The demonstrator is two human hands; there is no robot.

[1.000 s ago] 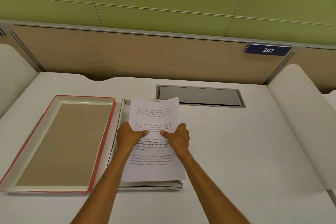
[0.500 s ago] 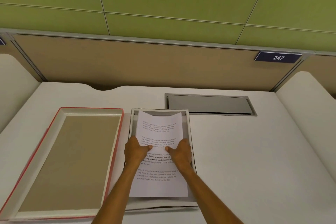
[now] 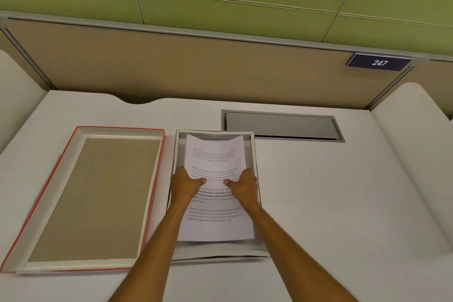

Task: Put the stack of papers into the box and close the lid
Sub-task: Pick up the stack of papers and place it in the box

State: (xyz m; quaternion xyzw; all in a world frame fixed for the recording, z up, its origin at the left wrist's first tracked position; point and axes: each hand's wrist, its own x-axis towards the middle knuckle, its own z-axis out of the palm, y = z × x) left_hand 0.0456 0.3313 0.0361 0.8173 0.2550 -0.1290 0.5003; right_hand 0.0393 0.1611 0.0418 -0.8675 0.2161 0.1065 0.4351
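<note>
Head view puts the stack of papers at centre frame, inside the outline of the open box, far edge bowed and close to the box's far wall; the left hand grips the stack's left edge and the right hand its right edge, thumbs pressed on the printed top sheet, probably to keep the sheets squared as they go in; whether the stack already rests on the box floor I cannot tell; the red-edged lid lies inside-up just left of the box on the desk, within easy reach for closing, not yet done.
</note>
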